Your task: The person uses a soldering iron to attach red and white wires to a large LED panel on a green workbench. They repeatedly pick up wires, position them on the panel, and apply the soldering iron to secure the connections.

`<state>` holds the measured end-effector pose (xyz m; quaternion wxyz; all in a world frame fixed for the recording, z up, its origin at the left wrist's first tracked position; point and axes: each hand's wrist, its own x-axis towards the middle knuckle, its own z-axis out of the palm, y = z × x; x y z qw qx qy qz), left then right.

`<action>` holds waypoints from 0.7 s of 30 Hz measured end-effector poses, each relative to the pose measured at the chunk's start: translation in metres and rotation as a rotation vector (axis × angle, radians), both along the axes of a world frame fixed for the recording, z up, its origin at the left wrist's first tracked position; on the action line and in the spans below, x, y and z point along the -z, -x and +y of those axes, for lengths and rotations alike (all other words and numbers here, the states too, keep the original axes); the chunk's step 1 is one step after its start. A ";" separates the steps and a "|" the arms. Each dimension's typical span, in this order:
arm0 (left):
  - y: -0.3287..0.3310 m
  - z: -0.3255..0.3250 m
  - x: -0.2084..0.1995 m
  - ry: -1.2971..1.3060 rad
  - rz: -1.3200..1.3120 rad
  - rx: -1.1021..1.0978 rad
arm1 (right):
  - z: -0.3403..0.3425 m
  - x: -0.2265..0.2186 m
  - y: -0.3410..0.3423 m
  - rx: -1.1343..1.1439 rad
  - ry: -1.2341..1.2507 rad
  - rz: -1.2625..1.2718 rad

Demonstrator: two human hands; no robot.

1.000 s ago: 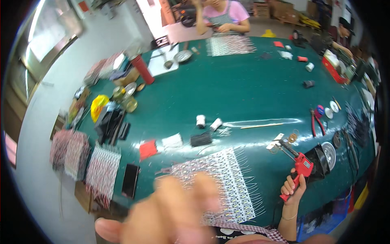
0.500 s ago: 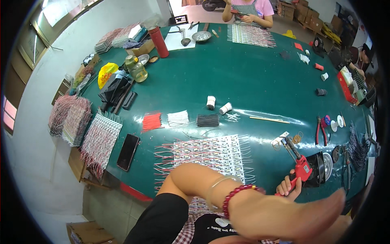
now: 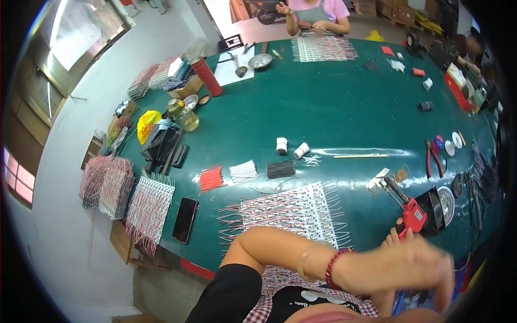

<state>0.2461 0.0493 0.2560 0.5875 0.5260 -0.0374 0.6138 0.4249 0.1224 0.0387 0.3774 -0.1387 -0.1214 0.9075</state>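
Note:
My right hand (image 3: pixel 399 236) is wrapped round the handle of a red soldering gun (image 3: pixel 413 216), its tip pointing up and left over the table. My left arm crosses in front of my body to the right. At its end, my left hand (image 3: pixel 396 269) is smeared by motion just below the right hand, and its fingers cannot be made out. Under the left forearm lies a panel of small white circuit boards (image 3: pixel 291 210) with red and white wires sticking out at its sides; the arm covers part of it.
Beyond the panel lie red wires (image 3: pixel 211 178), white wires (image 3: pixel 243 171) and black wires (image 3: pixel 281 169). A phone (image 3: pixel 185 220) and wired panels (image 3: pixel 149 207) are at the left. Near the soldering gun are a metal dish (image 3: pixel 446 205) and red-handled pliers (image 3: pixel 434 159). A co-worker (image 3: pixel 318 19) sits across the table.
My left hand has gone from stretched out at the lower right to a raised, more bent pose. The view has shifted and tilted. My right hand keeps its hold on the soldering gun.

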 end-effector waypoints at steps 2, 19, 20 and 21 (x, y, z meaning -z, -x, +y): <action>0.021 0.005 -0.009 0.078 -0.073 -0.071 | -0.002 -0.001 0.003 0.004 -0.022 -0.003; -0.053 -0.009 0.015 -0.335 0.170 -0.009 | -0.005 -0.012 0.004 0.062 -0.060 0.007; -0.054 -0.009 0.015 -0.344 0.187 0.002 | -0.005 -0.015 0.004 0.074 -0.054 0.013; -0.051 -0.011 0.015 -0.353 0.200 0.011 | -0.008 -0.019 0.007 0.100 -0.002 0.033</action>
